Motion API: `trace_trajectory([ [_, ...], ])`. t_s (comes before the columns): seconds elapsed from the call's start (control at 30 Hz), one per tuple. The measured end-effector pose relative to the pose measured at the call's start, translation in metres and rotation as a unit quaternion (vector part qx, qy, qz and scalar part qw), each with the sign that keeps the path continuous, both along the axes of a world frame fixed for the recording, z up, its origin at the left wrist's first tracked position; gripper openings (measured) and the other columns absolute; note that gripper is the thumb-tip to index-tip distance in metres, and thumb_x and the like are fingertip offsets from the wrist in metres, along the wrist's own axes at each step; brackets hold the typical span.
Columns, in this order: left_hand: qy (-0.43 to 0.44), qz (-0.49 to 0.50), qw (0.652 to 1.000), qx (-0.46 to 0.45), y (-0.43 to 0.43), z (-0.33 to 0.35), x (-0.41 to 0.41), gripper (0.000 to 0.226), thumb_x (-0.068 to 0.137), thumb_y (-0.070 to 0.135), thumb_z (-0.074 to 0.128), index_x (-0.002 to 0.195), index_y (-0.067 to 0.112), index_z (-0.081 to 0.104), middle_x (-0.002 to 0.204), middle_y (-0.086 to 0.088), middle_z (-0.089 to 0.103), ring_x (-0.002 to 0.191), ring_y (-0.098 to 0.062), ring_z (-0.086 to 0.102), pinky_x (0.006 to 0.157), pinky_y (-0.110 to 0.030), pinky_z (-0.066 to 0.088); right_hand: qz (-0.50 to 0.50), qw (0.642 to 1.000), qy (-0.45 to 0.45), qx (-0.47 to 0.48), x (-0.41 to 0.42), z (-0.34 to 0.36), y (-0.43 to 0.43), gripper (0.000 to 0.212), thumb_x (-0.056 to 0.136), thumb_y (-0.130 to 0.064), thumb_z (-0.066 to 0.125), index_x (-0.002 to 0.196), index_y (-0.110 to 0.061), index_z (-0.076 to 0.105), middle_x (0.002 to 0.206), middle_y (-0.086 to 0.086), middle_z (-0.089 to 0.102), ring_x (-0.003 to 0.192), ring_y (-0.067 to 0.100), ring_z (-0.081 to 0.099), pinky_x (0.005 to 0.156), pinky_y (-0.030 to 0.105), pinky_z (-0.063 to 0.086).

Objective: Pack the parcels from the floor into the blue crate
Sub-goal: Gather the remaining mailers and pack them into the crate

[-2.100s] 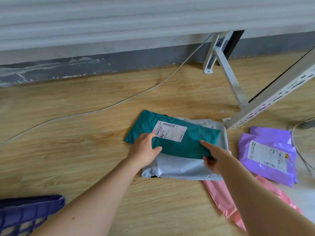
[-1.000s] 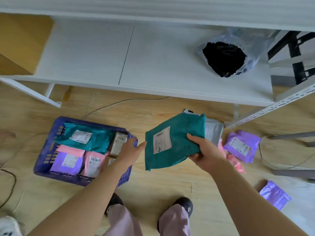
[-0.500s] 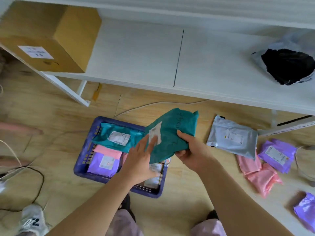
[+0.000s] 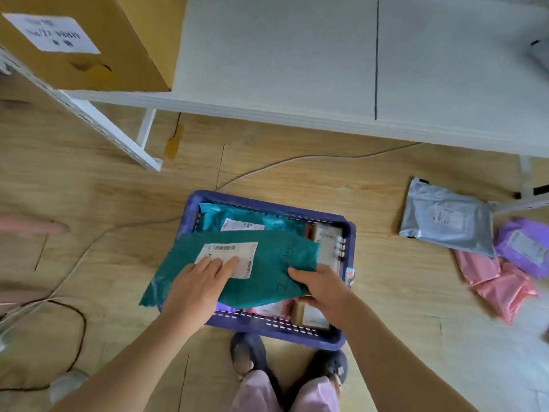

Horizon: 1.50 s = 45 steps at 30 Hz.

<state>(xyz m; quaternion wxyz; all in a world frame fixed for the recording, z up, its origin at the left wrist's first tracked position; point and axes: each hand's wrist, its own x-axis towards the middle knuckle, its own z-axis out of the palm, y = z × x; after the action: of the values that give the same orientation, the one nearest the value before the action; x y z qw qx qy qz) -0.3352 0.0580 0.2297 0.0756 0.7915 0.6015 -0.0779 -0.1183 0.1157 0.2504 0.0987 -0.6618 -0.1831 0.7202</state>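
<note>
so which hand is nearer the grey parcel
Right. The right hand grips the teal parcel's right edge, the grey parcel lying on the floor to its right; the left hand rests further left, on the label.

Teal labelled parcel point(image 4: 267, 272) flat across the part-filled blue crate point(image 4: 350, 233).

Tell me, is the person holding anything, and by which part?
A teal parcel, over the blue crate. The right hand grips its right edge; the left hand rests flat on its label.
</note>
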Motion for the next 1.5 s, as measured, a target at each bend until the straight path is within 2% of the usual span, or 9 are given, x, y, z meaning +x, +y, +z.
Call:
trace_trajectory([
  [0.2, 0.013, -0.032, 0.999, -0.019, -0.012, -0.08, -0.011, 0.096, 0.027, 0.004, 0.085, 0.114, 0.012, 0.046, 0.073, -0.005, 0.061, 0.066, -0.026, 0.061, 0.054, -0.03, 0.05, 0.101, 0.982, -0.16, 0.021, -0.015, -0.099, -0.013, 0.027, 0.087, -0.003, 0.061, 0.114, 0.002, 0.061, 0.11, 0.012, 0.064, 0.103, 0.032, 0.061, 0.093, 0.044, 0.05],
  [0.33, 0.002, -0.033, 0.993, -0.11, -0.024, -0.134, -0.008, 0.093, 0.037, 0.007, 0.086, 0.12, 0.013, 0.044, 0.084, -0.006, 0.062, 0.076, -0.026, 0.061, 0.064, -0.034, 0.054, 0.142, 0.961, -0.236, 0.022, -0.013, -0.154, -0.025, 0.028, 0.088, -0.006, 0.057, 0.115, -0.002, 0.062, 0.11, 0.015, 0.065, 0.1, 0.031, 0.062, 0.083, 0.036, 0.052],
  [0.47, -0.049, 0.015, 0.959, -0.279, -0.046, -0.169, -0.009, 0.077, 0.086, 0.024, 0.056, 0.148, 0.027, 0.008, 0.128, -0.003, 0.042, 0.113, -0.022, 0.047, 0.093, -0.034, 0.044, 0.19, 0.937, -0.293, 0.021, -0.012, -0.182, -0.036, 0.042, 0.085, 0.0, 0.048, 0.125, -0.012, 0.055, 0.105, 0.013, 0.066, 0.084, 0.028, 0.061, 0.054, 0.025, 0.046],
  [0.6, -0.07, 0.041, 0.969, -0.235, -0.05, -0.178, -0.022, 0.066, 0.076, 0.036, 0.069, 0.135, 0.022, 0.045, 0.114, 0.0, 0.056, 0.101, -0.019, 0.06, 0.075, -0.032, 0.054, 0.318, 0.84, -0.422, 0.123, -0.013, -0.178, -0.055, 0.064, 0.082, -0.001, 0.05, 0.139, -0.024, 0.032, 0.131, 0.008, 0.044, 0.118, 0.028, 0.045, 0.081, 0.036, 0.046],
  [0.67, -0.032, 0.049, 0.984, -0.171, -0.04, -0.187, -0.031, 0.074, 0.056, 0.028, 0.085, 0.124, 0.017, 0.058, 0.111, -0.007, 0.061, 0.096, -0.024, 0.065, 0.062, -0.033, 0.058, 0.413, 0.792, -0.39, 0.226, -0.02, -0.177, -0.057, 0.074, 0.082, 0.0, 0.05, 0.144, -0.029, 0.022, 0.139, 0.003, 0.032, 0.126, 0.023, 0.034, 0.087, 0.031, 0.046],
  [0.8, -0.015, 0.121, 0.976, -0.181, -0.011, -0.197, -0.04, 0.1, 0.076, 0.023, 0.074, 0.15, 0.03, 0.008, 0.156, -0.012, 0.002, 0.144, -0.036, 0.012, 0.1, -0.047, 0.043, 0.55, 0.738, -0.299, 0.253, -0.044, -0.19, -0.051, 0.086, 0.081, 0.005, 0.051, 0.147, -0.036, 0.013, 0.151, 0.005, 0.009, 0.136, 0.026, 0.023, 0.097, 0.034, 0.047],
  [0.9, 0.018, 0.133, 0.963, -0.232, 0.006, -0.21, -0.044, 0.107, 0.082, 0.026, 0.069, 0.146, 0.037, -0.016, 0.152, -0.005, -0.029, 0.144, -0.034, -0.014, 0.107, -0.05, 0.036, 0.597, 0.698, -0.307, 0.249, -0.056, -0.205, -0.046, 0.092, 0.081, 0.006, 0.053, 0.148, -0.037, 0.005, 0.154, 0.006, -0.024, 0.145, 0.033, -0.007, 0.113, 0.044, 0.029],
  [1.2, 0.061, 0.123, 0.924, -0.358, 0.006, -0.24, -0.046, 0.102, 0.088, 0.022, 0.061, 0.142, 0.04, -0.024, 0.152, -0.003, -0.031, 0.143, -0.029, -0.019, 0.109, -0.055, 0.028, 0.642, 0.711, -0.246, 0.151, -0.048, -0.235, -0.034, 0.096, 0.083, 0.007, 0.048, 0.146, -0.046, -0.002, 0.147, -0.001, -0.041, 0.145, 0.033, -0.01, 0.093, 0.035, 0.051],
  [1.5, 0.033, 0.082, 0.966, -0.245, 0.032, -0.16, -0.016, 0.087, 0.089, 0.037, 0.055, 0.149, 0.028, -0.007, 0.158, -0.005, -0.008, 0.146, -0.024, 0.001, 0.116, -0.045, 0.021, 0.535, 0.772, -0.254, 0.228, -0.033, -0.16, -0.015, 0.073, 0.087, -0.002, 0.049, 0.145, -0.037, 0.022, 0.157, -0.005, -0.015, 0.144, 0.026, 0.01, 0.094, 0.037, 0.05],
])
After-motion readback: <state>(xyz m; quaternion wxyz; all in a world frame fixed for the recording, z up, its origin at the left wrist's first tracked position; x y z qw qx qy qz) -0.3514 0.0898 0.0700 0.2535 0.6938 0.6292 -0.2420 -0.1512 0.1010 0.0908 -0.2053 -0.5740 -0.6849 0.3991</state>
